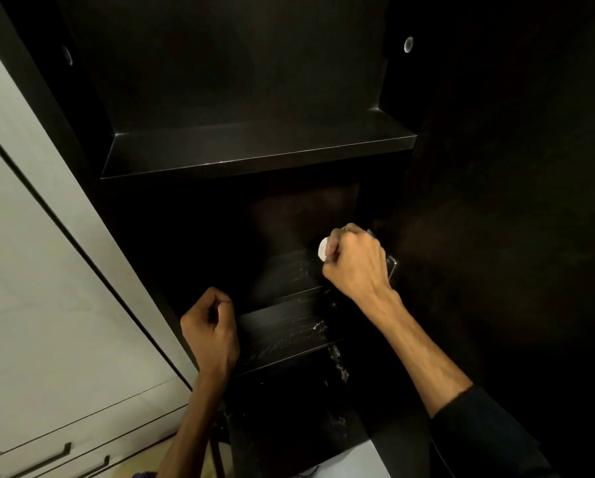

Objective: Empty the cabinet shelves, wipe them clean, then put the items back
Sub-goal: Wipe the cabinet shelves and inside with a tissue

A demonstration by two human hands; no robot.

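One small white object (323,249) is held in the right hand (354,262); left hand (209,327) curled, holding nothing. Placement toward 12 o'clock, well back on the shelf (285,274), is advised.

We stood in what looked like a room of a home, facing a tall built-in cabinet (496,236) of very dark wood with several fixed shelves (254,150) stepping down inside it. Beside it on the left ran pale, flat-fronted cupboard doors (30,270) and, lower down, drawers with slim dark bar handles (44,458). A strip of light wood-toned floor (137,464) showed at the bottom, and the lighting was dim.
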